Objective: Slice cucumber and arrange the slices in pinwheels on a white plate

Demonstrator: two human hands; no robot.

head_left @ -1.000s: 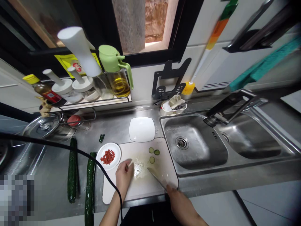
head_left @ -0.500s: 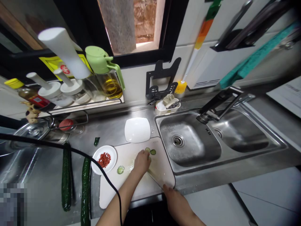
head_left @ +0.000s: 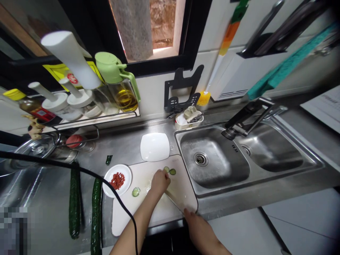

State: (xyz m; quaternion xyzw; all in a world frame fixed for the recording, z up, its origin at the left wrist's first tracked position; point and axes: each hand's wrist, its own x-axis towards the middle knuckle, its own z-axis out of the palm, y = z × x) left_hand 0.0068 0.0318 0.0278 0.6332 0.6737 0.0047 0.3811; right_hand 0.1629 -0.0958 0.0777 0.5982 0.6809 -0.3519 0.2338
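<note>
My left hand [head_left: 160,181] is over the middle of the pale cutting board [head_left: 127,216], its fingers drawn together. Whatever lies under the fingertips is hidden. Just beyond them are cucumber slices [head_left: 172,171], and another cucumber slice [head_left: 136,192] lies apart to the left. My right hand [head_left: 198,228], at the board's near right corner, is closed around the handle end of a knife [head_left: 174,202]. The knife's blade slants across the board towards my left hand, its tip close to the fingers.
A white plate of chopped red pieces [head_left: 126,173] sits at the board's left edge, and a white square plate [head_left: 154,147] behind it. Two whole cucumbers [head_left: 74,205] lie left. The double sink [head_left: 212,152] is right. A black cable [head_left: 87,169] crosses the view.
My left fingers have shifted slightly, and the green slice that showed at their tips is now hidden. The right hand and the knife are nearly unmoved.
</note>
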